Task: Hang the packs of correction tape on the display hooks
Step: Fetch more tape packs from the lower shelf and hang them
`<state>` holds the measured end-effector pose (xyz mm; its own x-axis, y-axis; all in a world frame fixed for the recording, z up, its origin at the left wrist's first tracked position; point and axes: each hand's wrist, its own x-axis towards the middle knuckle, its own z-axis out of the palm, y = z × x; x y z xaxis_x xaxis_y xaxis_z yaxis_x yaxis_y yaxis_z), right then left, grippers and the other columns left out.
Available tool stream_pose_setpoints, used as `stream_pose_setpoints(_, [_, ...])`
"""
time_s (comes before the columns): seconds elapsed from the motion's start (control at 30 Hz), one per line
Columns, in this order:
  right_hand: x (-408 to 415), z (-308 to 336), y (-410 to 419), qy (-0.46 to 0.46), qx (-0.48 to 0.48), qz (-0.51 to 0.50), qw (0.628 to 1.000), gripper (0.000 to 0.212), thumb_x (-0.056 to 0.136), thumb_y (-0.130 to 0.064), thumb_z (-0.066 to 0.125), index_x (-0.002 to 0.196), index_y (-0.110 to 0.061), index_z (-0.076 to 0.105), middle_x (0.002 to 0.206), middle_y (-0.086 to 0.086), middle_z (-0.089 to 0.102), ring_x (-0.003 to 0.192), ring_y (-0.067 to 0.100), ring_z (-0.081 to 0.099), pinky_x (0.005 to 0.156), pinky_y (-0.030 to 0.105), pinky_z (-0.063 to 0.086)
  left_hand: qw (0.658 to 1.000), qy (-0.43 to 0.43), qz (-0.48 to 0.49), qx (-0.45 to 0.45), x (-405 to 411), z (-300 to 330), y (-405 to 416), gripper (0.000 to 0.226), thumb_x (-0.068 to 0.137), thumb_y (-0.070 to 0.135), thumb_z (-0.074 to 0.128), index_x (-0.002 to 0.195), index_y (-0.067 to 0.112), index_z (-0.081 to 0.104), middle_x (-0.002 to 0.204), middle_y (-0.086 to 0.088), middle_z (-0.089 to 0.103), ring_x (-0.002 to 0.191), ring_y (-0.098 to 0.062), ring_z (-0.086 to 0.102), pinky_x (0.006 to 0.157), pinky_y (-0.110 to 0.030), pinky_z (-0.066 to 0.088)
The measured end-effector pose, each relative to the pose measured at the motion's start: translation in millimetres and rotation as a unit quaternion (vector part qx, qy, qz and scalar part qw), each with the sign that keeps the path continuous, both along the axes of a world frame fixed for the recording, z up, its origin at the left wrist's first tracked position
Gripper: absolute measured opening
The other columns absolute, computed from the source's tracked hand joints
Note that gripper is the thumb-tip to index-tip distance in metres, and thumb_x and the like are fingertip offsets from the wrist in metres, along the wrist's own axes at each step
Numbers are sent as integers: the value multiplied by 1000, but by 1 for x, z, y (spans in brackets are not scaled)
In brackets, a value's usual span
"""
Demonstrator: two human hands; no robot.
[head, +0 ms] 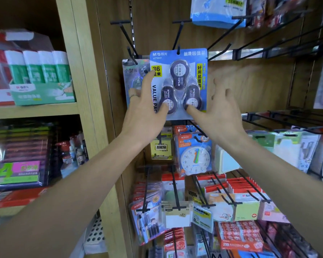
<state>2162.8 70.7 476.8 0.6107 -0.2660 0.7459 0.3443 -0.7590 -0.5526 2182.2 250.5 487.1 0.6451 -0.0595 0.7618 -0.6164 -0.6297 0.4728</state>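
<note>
A blue pack of correction tape [179, 71], with three dark dispensers under a clear blister, hangs by its top hole on a black display hook [177, 36]. My left hand [145, 108] lies on the pack's left side, fingers straight, thumb touching the lower left dispenser. My right hand [218, 110] is spread at the pack's right edge; its thumb touches the lower right dispenser and its fingers stand off the card. Another correction tape pack [133, 75] hangs on the hook to the left [128, 39], partly behind the blue pack and my left hand.
Bare black hooks [268, 32] jut out to the upper right. Below hang a toy clock pack [194, 155], sticky notes [160, 148] and several red packs [239, 187]. A wooden shelf post [86, 108] stands to the left, with glue boxes [41, 77] beyond it.
</note>
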Motion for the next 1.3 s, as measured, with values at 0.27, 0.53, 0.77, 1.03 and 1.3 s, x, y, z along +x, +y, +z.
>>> stream_pose_setpoints(0.27, [-46, -98, 12, -109, 99, 49, 988, 49, 87, -25, 73, 130, -19, 50, 113, -1, 55, 102, 18, 57, 90, 47, 50, 988, -154, 8, -11, -49, -104, 24, 28, 95, 11, 63, 123, 12, 62, 116, 2, 51, 92, -3, 52, 82, -18, 43])
stream_pose_setpoints(0.53, [-97, -311, 50, 98, 184, 60, 976, 28, 92, -18, 68, 114, -17, 51, 95, 0, 55, 86, 20, 55, 72, 32, 47, 995, 71, -62, 45, -76, -330, 31, 12, 94, 13, 60, 104, 8, 65, 98, -3, 61, 84, -18, 62, 74, -29, 51])
stream_pose_setpoints(0.77, [-143, -505, 67, 369, 369, -107, 846, 31, 86, -30, 69, 109, -21, 50, 96, 9, 67, 87, 31, 65, 83, 47, 53, 935, 347, -33, 70, -114, -521, 52, 10, 94, 7, 65, 102, 13, 64, 93, -2, 67, 82, -23, 66, 68, -39, 54])
stream_pose_setpoints(1.03, [-220, -690, 89, 600, 444, -207, 632, 48, 92, -26, 72, 130, -5, 51, 101, 10, 65, 118, 34, 62, 85, 36, 42, 778, 614, -4, 131, -155, -694, 82, 34, 98, 24, 69, 126, 9, 60, 118, -9, 69, 105, -25, 67, 77, -31, 47])
stream_pose_setpoints(1.3, [-235, -819, 93, 652, 507, -230, 514, 68, 91, -30, 74, 148, -7, 44, 84, -5, 54, 106, 28, 57, 96, 38, 46, 677, 709, -42, 193, -156, -831, 83, 59, 99, 26, 67, 150, 11, 43, 150, -12, 52, 135, -29, 54, 102, -36, 46])
